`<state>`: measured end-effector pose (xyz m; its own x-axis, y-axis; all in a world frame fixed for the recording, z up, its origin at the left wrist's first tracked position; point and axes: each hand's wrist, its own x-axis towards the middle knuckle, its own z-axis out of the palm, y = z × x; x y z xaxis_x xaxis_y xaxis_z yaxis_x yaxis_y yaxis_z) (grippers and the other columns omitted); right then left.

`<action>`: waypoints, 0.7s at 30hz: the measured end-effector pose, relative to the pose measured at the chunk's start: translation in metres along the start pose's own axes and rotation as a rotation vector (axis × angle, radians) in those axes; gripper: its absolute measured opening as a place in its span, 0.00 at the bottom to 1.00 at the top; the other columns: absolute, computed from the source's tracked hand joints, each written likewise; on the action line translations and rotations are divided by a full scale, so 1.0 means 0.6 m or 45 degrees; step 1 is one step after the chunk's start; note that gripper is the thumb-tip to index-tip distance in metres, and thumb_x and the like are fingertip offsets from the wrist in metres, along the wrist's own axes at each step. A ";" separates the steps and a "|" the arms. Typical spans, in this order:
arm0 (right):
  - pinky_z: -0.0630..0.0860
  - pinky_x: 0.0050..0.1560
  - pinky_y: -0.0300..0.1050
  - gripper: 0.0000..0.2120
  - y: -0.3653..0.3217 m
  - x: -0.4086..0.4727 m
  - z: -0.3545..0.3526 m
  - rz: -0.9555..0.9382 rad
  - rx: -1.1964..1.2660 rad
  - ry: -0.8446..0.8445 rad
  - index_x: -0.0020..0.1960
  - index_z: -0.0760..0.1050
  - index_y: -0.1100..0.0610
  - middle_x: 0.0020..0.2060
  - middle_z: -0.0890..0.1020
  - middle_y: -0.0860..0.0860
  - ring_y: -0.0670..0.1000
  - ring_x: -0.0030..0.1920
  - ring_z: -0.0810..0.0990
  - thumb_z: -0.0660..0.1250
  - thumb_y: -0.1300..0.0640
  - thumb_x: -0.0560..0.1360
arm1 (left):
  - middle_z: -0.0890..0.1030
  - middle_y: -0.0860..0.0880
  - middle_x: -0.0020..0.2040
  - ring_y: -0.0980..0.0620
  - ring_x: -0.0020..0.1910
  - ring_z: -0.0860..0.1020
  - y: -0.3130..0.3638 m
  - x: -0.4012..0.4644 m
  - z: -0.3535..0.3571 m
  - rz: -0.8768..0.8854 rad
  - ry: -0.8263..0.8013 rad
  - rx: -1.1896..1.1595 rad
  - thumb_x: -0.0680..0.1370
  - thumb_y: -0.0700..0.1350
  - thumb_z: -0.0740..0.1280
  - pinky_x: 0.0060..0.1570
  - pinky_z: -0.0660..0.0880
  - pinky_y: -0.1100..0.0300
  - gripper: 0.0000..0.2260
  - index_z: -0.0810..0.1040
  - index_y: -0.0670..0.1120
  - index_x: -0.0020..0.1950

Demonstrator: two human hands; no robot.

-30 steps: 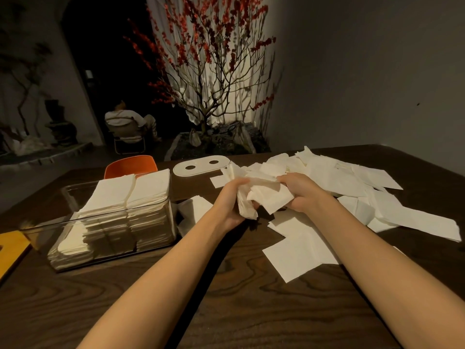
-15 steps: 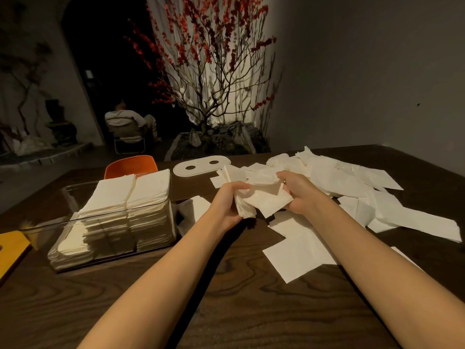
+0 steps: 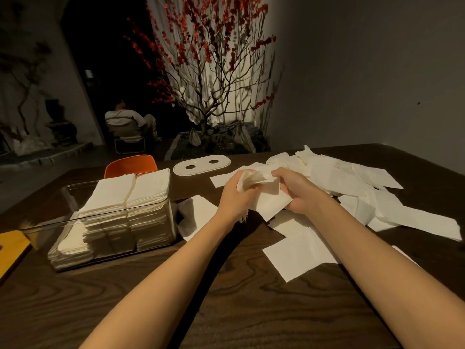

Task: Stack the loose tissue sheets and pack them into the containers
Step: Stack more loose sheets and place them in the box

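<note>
Both my hands hold one bunch of white tissue sheets (image 3: pixel 264 195) above the dark wooden table (image 3: pixel 226 311). My left hand (image 3: pixel 236 195) grips the bunch's left side and my right hand (image 3: pixel 299 190) grips its right side. Loose tissue sheets (image 3: pixel 352 182) lie scattered across the table's right half, with a large sheet (image 3: pixel 299 250) nearest me. At the left stands a clear plastic container (image 3: pixel 161 222) filled with two stacks of tissues (image 3: pixel 130 192) that rise above its rim.
A white oval lid (image 3: pixel 201 165) with two holes lies behind the container. An orange chair back (image 3: pixel 130 165) shows at the table's far edge. A yellow board (image 3: pixel 11 248) sits at the far left. Beyond the table stand a red-blossomed tree and a seated person.
My hands have drawn the tissue bunch tighter together and lifted it slightly. The container and scattered sheets have not moved.
</note>
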<state>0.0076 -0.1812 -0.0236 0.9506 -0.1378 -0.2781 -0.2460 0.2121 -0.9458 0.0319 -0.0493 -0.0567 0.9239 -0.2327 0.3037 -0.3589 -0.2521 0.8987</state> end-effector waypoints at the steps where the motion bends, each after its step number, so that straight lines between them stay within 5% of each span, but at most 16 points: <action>1: 0.75 0.40 0.47 0.07 -0.001 -0.003 -0.002 0.001 -0.008 -0.046 0.56 0.69 0.55 0.43 0.77 0.55 0.54 0.43 0.78 0.58 0.57 0.79 | 0.77 0.50 0.58 0.52 0.58 0.75 0.000 0.001 0.000 0.006 0.009 -0.019 0.79 0.40 0.65 0.54 0.71 0.62 0.10 0.75 0.48 0.61; 6: 0.75 0.53 0.48 0.11 0.000 -0.006 -0.009 -0.011 0.000 -0.198 0.49 0.72 0.56 0.55 0.75 0.59 0.55 0.53 0.75 0.60 0.68 0.71 | 0.77 0.55 0.46 0.56 0.47 0.75 -0.001 0.004 -0.002 -0.117 0.103 -0.237 0.79 0.40 0.65 0.42 0.71 0.67 0.07 0.74 0.52 0.52; 10: 0.76 0.40 0.39 0.10 -0.001 -0.022 -0.006 -0.019 -0.144 -0.152 0.45 0.70 0.56 0.42 0.76 0.54 0.50 0.42 0.76 0.62 0.71 0.76 | 0.79 0.46 0.52 0.54 0.41 0.76 -0.002 0.008 -0.011 -0.252 0.151 -0.292 0.79 0.44 0.65 0.30 0.73 0.71 0.12 0.74 0.45 0.63; 13: 0.77 0.41 0.38 0.08 0.001 -0.015 -0.001 -0.049 -0.230 -0.148 0.49 0.71 0.56 0.42 0.77 0.51 0.50 0.43 0.76 0.63 0.68 0.77 | 0.77 0.44 0.53 0.55 0.37 0.76 -0.003 0.011 -0.015 -0.311 0.161 -0.278 0.80 0.44 0.65 0.25 0.72 0.72 0.17 0.71 0.42 0.68; 15: 0.78 0.41 0.38 0.07 0.003 -0.008 0.001 -0.093 -0.342 -0.109 0.52 0.72 0.56 0.43 0.77 0.50 0.49 0.43 0.77 0.64 0.65 0.78 | 0.77 0.45 0.53 0.54 0.38 0.77 -0.003 0.012 -0.016 -0.308 0.172 -0.282 0.80 0.44 0.65 0.29 0.74 0.71 0.17 0.71 0.42 0.68; 18: 0.78 0.43 0.41 0.04 0.006 0.002 0.004 -0.158 -0.359 0.001 0.52 0.70 0.54 0.45 0.77 0.50 0.49 0.43 0.77 0.63 0.62 0.79 | 0.78 0.44 0.55 0.45 0.54 0.77 -0.003 0.012 -0.014 -0.293 0.234 -0.247 0.79 0.44 0.65 0.51 0.75 0.57 0.16 0.72 0.43 0.67; 21: 0.78 0.44 0.44 0.07 0.009 0.012 0.004 -0.191 -0.363 0.145 0.58 0.70 0.55 0.52 0.78 0.52 0.51 0.51 0.78 0.60 0.60 0.81 | 0.79 0.37 0.55 0.37 0.49 0.77 -0.006 0.010 -0.015 -0.311 0.243 -0.235 0.80 0.45 0.65 0.45 0.77 0.53 0.16 0.72 0.43 0.67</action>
<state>0.0138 -0.1785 -0.0303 0.9569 -0.2575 -0.1339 -0.1630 -0.0954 -0.9820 0.0401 -0.0415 -0.0552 0.9938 -0.0028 0.1112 -0.1110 -0.1010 0.9887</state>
